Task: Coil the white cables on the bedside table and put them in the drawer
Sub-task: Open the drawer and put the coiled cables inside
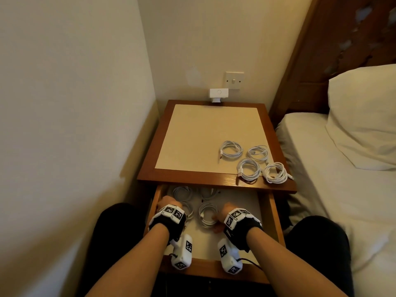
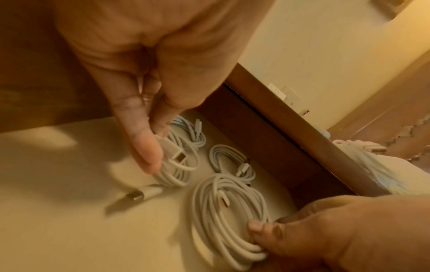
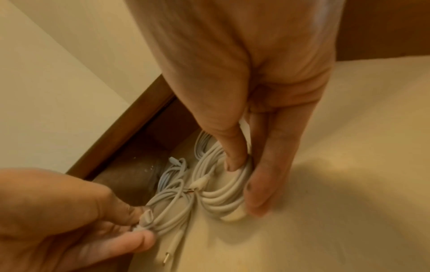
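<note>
White cables: both hands working inside open drawer (image 1: 276,219). Left hand (image 1: 166,203) pinching one coil (image 2: 179,165), right hand (image 1: 228,211) gripping another coil (image 1: 207,215); four coils (image 1: 249,169) lying on bedside table (image 1: 150,168).

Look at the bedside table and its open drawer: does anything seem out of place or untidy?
Mostly tidy. Four coiled cables sit on the tabletop, not in the drawer. One plug end trails loose from the coil the left hand pinches. The right hand grips a neat coil.
</note>
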Motion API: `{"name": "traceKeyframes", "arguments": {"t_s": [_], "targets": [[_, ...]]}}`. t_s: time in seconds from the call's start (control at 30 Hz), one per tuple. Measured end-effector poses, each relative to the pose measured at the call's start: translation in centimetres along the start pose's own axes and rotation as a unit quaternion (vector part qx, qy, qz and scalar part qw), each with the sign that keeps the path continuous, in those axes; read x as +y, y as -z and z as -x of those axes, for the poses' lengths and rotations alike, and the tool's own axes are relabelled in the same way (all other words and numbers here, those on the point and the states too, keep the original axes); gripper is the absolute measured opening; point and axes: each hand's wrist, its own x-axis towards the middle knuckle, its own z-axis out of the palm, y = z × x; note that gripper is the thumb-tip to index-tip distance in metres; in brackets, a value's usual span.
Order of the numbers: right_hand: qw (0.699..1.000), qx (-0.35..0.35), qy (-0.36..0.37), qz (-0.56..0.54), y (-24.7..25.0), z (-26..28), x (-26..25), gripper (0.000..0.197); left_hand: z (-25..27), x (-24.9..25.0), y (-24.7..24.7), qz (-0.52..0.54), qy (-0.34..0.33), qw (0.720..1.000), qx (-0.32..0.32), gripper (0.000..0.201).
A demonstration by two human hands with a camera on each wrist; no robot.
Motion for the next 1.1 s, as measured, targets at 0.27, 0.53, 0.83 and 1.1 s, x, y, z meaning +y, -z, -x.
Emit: {"name": "traceKeyframes", "arguments": {"t_s": [0.27,0.53,0.83,1.1], "targets": [[0.994,0.031,0.014,0.100,0.0,-1.8,0.5,0.030,-3.0,-0.6,-0.6,-0.003,-0.096,0.995,0.013,0.037],[0.992,0.044,0.018,0.117,-0.5,-2.6,-1.2,0.037,-1.6,0.3,0.0,-0.060,-0.053,0.997,-0.005,0.042],[0.997,0.063,0.011,0.035,0.5,-0.5,-1.8,0.033,-2.1,0.1,2.4,0.017,-0.014,0.998,0.064,0.032],[0.970,0.190,0.089,-0.127,7.1,4.7,0.7,0.019,-0.4,2.5,7.0,0.230,-0.094,0.964,0.101,0.034]]}}
